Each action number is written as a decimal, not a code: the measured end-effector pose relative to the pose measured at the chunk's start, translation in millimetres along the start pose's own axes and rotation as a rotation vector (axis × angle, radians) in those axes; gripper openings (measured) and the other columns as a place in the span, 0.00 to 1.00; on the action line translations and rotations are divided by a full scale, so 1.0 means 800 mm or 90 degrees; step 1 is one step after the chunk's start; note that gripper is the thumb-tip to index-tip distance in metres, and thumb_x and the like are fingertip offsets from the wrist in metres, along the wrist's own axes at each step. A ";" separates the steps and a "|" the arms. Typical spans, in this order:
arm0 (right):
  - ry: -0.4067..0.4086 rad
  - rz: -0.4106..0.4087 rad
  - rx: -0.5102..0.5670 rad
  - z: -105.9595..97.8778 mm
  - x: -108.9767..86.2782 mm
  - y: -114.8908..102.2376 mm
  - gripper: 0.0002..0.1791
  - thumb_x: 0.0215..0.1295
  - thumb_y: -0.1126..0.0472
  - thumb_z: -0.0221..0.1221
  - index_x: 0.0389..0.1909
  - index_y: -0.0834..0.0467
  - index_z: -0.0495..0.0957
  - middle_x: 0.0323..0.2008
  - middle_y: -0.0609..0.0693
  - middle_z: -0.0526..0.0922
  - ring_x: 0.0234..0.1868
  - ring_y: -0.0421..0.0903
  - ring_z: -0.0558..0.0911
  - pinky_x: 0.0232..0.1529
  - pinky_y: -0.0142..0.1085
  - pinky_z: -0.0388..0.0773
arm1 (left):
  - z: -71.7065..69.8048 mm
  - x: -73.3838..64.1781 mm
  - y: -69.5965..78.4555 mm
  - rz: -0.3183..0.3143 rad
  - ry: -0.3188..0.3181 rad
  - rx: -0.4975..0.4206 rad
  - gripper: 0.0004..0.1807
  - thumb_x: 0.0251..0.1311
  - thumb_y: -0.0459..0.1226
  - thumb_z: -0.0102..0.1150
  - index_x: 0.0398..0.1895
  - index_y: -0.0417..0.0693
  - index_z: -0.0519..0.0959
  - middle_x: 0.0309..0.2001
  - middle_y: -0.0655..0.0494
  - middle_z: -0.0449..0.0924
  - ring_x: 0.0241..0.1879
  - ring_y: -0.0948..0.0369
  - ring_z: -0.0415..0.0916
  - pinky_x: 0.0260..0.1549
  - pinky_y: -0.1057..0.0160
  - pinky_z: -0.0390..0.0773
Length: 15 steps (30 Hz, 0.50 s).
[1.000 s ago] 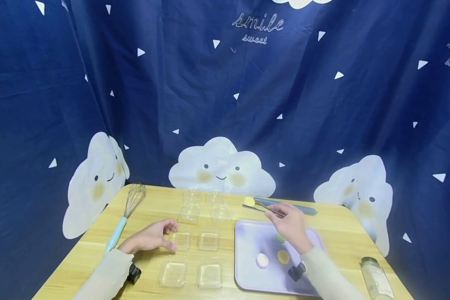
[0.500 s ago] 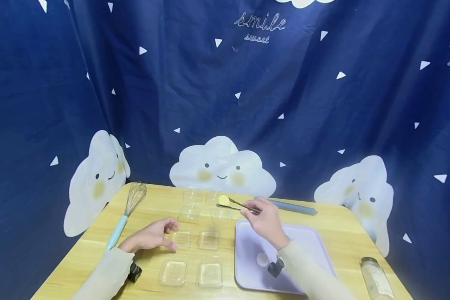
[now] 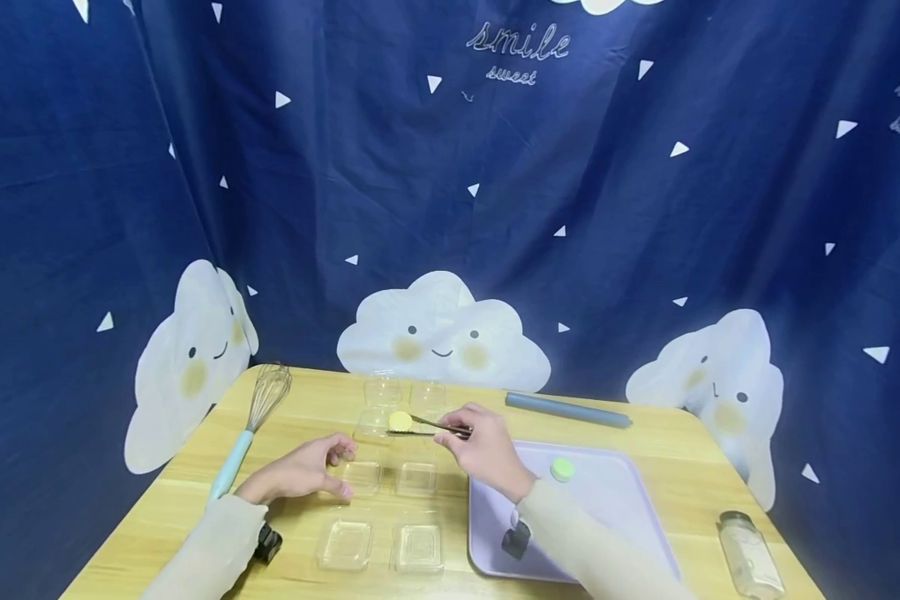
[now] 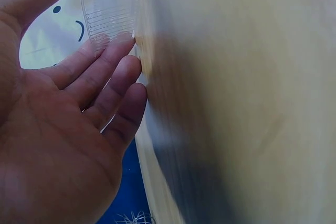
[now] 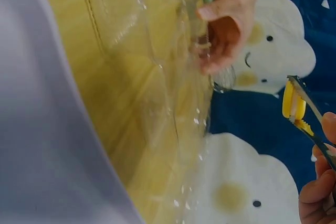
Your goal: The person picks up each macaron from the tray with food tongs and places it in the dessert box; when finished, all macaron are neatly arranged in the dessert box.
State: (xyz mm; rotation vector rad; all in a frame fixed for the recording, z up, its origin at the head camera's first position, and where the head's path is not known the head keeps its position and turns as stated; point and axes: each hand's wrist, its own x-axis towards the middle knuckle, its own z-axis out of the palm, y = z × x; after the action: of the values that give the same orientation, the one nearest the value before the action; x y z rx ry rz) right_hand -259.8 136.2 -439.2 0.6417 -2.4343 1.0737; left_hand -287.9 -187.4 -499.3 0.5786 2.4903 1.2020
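Note:
My right hand [image 3: 487, 446] holds dark serrated tongs [image 3: 435, 427] that pinch a yellow macaron [image 3: 401, 422]. The right wrist view shows the macaron [image 5: 294, 101] on edge between the tong tips, a pale filling between its two shells. In the head view it overlaps the far-left clear plastic boxes. My left hand [image 3: 307, 471] rests beside a clear lidded box [image 3: 363, 477], thumb and fingers spread along its left end. The left wrist view shows its fingertips [image 4: 123, 40] at the ribbed clear plastic. Several such open boxes stand in two columns, lids hinged up or laid back.
A lilac tray [image 3: 615, 500] on the right bears a green macaron [image 3: 562, 469]; my right sleeve covers part of it. A grey rolling pin [image 3: 567, 410] lies behind it. A whisk [image 3: 249, 425] lies at the left, a lidded jar [image 3: 750, 557] at the right.
My right hand has carried the yellow macaron in the tongs leftward, from near the rolling pin to over the clear boxes. The left hand has stayed in place.

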 end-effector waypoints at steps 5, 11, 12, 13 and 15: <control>-0.073 0.011 0.001 0.019 0.001 -0.008 0.08 0.59 0.59 0.72 0.38 0.55 0.87 0.35 0.45 0.86 0.35 0.36 0.83 0.39 0.25 0.84 | 0.002 -0.001 0.000 -0.004 0.001 -0.003 0.42 0.43 0.44 0.80 0.63 0.44 0.72 0.58 0.50 0.77 0.55 0.54 0.71 0.58 0.53 0.74; -0.116 -0.005 -0.035 0.039 0.004 -0.012 0.08 0.58 0.58 0.72 0.37 0.57 0.88 0.35 0.46 0.87 0.35 0.37 0.83 0.39 0.24 0.82 | 0.001 -0.001 0.001 -0.010 0.002 -0.005 0.42 0.42 0.45 0.81 0.63 0.47 0.73 0.58 0.52 0.77 0.55 0.55 0.71 0.58 0.52 0.74; -0.124 -0.006 -0.034 0.042 0.005 -0.013 0.08 0.58 0.58 0.72 0.37 0.57 0.88 0.34 0.46 0.86 0.35 0.36 0.82 0.38 0.24 0.82 | 0.001 -0.001 0.001 -0.010 0.003 -0.005 0.42 0.42 0.45 0.81 0.63 0.48 0.73 0.58 0.53 0.77 0.55 0.55 0.71 0.58 0.52 0.74; -0.132 -0.009 -0.036 0.045 0.006 -0.015 0.08 0.58 0.58 0.72 0.36 0.57 0.88 0.34 0.46 0.86 0.34 0.36 0.82 0.38 0.24 0.81 | 0.000 -0.001 0.000 -0.011 0.003 -0.003 0.42 0.42 0.45 0.81 0.63 0.48 0.73 0.58 0.53 0.77 0.55 0.55 0.71 0.58 0.52 0.74; -0.150 -0.012 -0.037 0.051 0.007 -0.017 0.08 0.58 0.58 0.72 0.35 0.57 0.88 0.33 0.46 0.86 0.32 0.35 0.80 0.36 0.23 0.80 | 0.000 -0.001 -0.001 -0.008 0.005 0.002 0.42 0.42 0.45 0.81 0.63 0.48 0.73 0.58 0.53 0.77 0.55 0.55 0.71 0.57 0.53 0.74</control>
State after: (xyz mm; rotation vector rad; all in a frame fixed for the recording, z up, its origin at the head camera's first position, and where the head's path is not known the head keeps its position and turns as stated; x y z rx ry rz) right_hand -263.6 95.6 -453.7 0.8113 -2.6413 0.9625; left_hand -287.1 -188.3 -499.5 0.5591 2.4989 1.1977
